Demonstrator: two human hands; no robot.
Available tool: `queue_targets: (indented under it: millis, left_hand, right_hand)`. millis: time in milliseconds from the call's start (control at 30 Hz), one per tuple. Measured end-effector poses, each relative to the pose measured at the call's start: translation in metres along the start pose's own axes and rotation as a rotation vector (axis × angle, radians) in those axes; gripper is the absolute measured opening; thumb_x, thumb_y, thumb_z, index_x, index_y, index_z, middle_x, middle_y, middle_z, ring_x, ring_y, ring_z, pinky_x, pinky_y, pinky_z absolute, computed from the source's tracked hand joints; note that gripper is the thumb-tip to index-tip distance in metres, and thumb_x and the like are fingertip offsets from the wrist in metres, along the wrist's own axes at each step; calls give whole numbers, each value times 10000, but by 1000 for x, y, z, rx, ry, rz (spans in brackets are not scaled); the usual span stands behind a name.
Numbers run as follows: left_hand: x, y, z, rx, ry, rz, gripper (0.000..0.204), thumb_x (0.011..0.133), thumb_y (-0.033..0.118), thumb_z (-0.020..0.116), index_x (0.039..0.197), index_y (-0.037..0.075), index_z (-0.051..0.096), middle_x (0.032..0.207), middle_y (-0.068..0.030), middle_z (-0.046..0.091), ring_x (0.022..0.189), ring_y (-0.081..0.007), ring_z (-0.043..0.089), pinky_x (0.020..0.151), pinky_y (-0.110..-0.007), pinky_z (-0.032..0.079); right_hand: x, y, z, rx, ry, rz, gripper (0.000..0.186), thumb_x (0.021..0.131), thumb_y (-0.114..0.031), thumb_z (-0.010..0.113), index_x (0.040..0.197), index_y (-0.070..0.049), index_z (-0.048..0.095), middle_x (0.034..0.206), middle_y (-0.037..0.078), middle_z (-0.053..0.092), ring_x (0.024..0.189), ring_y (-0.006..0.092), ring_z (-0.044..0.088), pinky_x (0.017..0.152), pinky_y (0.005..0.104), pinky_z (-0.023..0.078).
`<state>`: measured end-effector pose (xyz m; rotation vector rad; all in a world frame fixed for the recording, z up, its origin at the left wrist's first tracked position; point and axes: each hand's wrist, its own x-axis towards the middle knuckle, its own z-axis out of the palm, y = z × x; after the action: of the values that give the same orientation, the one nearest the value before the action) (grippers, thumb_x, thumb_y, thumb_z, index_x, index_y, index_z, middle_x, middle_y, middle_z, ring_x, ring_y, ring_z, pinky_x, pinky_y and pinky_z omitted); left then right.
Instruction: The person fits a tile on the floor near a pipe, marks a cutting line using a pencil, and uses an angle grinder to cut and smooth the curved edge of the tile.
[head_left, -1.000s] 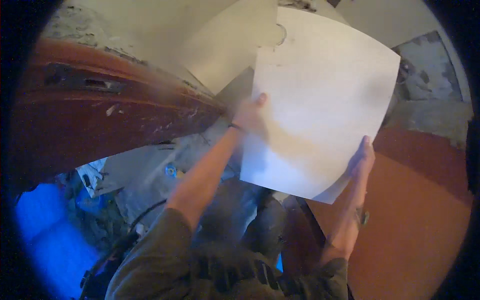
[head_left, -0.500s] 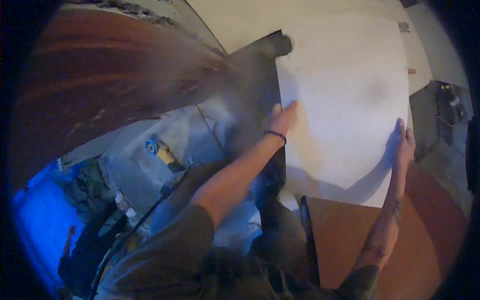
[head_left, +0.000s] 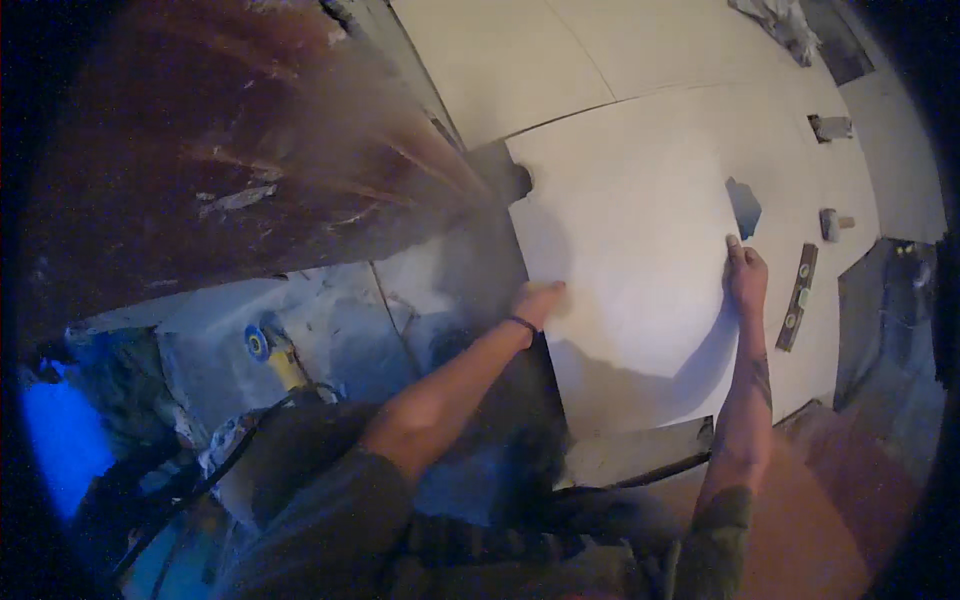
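Note:
A large cream floor tile [head_left: 630,210] lies low between my hands, its far edge close along the neighbouring tiles [head_left: 500,60]. My left hand [head_left: 541,303] grips its left edge, fingertips partly hidden. On the right edge, my right hand [head_left: 746,277] is closed with the thumb on top and the fingers underneath. A notch in the tile's far left corner borders a dark round shape [head_left: 519,181]. Just beyond my right hand is a blue-grey patch [head_left: 745,207] beside the tile edge; I cannot tell what it is.
A spirit level [head_left: 797,300] and a short-handled tool [head_left: 835,224] lie on tiles to the right. At left, a yellow angle grinder [head_left: 275,355] rests on grey sheeting. A dark reddish-brown panel [head_left: 200,160] fills the upper left, with a power cord [head_left: 200,492] below.
The tile has moved left and down in the view, with both hands still on its edges. The level and short-handled tool at right now show.

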<state>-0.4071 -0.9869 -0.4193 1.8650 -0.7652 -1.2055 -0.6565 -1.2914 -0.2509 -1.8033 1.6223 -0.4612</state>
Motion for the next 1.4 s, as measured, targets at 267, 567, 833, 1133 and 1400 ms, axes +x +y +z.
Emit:
queue_targets:
  millis: [267, 567, 833, 1133, 1400]
  left_hand:
    - [-20, 29, -35, -352, -293, -248, 606, 783, 200, 705, 1344, 103, 498, 1360, -125, 536, 1262, -307, 489, 1063, -380, 378]
    - [-32, 73, -33, -763, -158, -603, 373, 917, 250, 609, 1255, 94, 575, 1234, -71, 632, 1131, -203, 607, 911, -405, 509]
    - [-37, 79, -38, -789, -129, -553, 343, 918, 296, 607, 1184, 79, 617, 1134, -73, 669, 1016, -201, 653, 833, -401, 545]
    - [-45, 85, -41, -738, -3, -586, 394, 887, 355, 634, 1179, 93, 593, 1143, -79, 633, 1058, -230, 609, 852, -461, 517]
    - [-51, 98, -41, -712, 139, -621, 364, 903, 364, 613, 1161, 111, 569, 1167, -89, 612, 1063, -251, 602, 840, -455, 519]
  right_hand:
    - [11, 11, 41, -31, -40, -37, 552, 892, -492, 614, 651, -4, 528, 596, 70, 498, 580, 157, 438, 555, 338, 376]
    - [21, 30, 54, -44, -34, -64, 563, 912, -468, 609, 602, -22, 463, 573, 16, 424, 562, 117, 377, 515, 323, 337]
    - [27, 21, 70, -4, -137, 31, 571, 884, -534, 583, 706, 9, 596, 611, 103, 557, 583, 201, 510, 596, 372, 423]
    - [28, 44, 94, -23, -151, 0, 561, 910, -540, 563, 657, -38, 551, 578, 31, 511, 534, 138, 450, 534, 332, 392]
    - [20, 35, 98, -210, -38, -22, 615, 920, -564, 507, 682, 1, 558, 598, 135, 527, 582, 248, 497, 614, 392, 422]
